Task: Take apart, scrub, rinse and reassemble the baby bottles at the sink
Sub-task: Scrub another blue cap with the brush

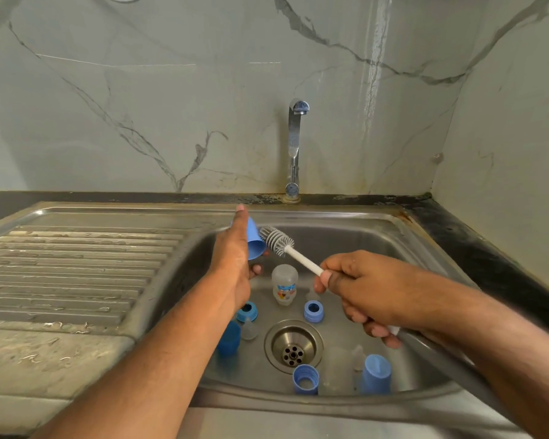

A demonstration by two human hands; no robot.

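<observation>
My left hand (pixel 233 258) holds a light blue bottle cap (pixel 255 240) above the left part of the sink basin (pixel 355 229), its opening facing right. My right hand (pixel 362 289) grips the white handle of a grey bottle brush (pixel 276 239), whose bristle head touches the cap's rim. On the basin floor lie a clear bottle body (pixel 285 284), two blue collar rings (pixel 313 311) (pixel 247 311), clear teats (pixel 248 329) and other blue caps (pixel 376 373) (pixel 305 379) (pixel 229 339).
A chrome tap (pixel 295 147) stands at the back wall, shut off. The drain (pixel 293 345) sits mid-basin. A ribbed draining board (pixel 76 264) spreads to the left. A dark counter edge (pixel 488 258) runs along the right by the marble wall.
</observation>
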